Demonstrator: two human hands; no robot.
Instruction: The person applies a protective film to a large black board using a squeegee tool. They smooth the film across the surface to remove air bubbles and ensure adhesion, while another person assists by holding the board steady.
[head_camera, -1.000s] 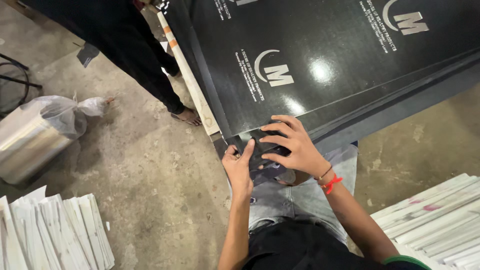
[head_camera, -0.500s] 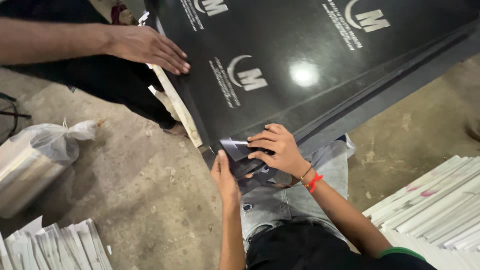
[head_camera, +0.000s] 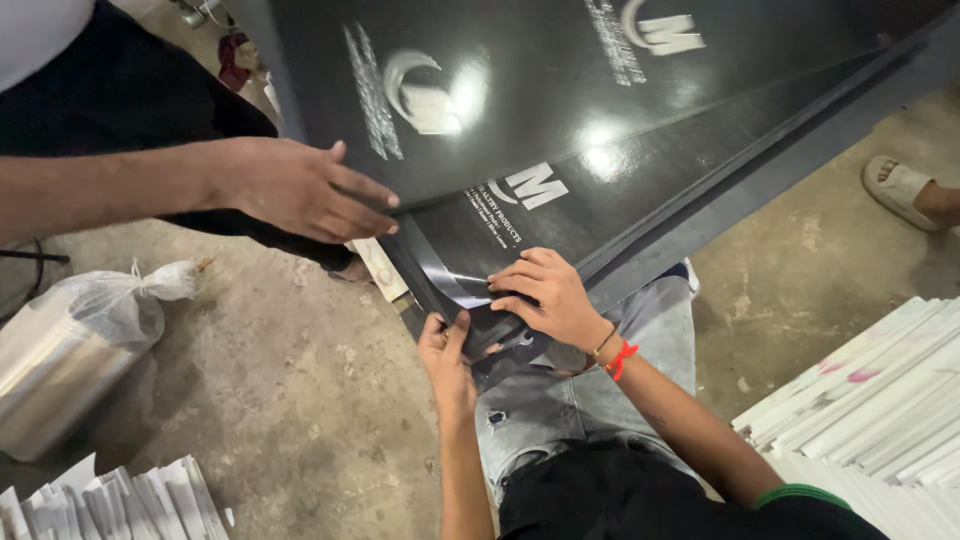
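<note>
Hands gripping black sheet corner, co-worker's hand alongside, bagged bundle nearby

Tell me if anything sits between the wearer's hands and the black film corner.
Nothing visible does. The left hand and right hand already pinch the black film corner; a co-worker's hand rests farther up the sheet's edge.

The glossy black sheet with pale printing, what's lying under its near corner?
Under the glossy black sheet lie more dark sheets, edges showing where the right hand and left hand grip the corner. Below them, pale jeans. What supports the stack is hidden.
</note>
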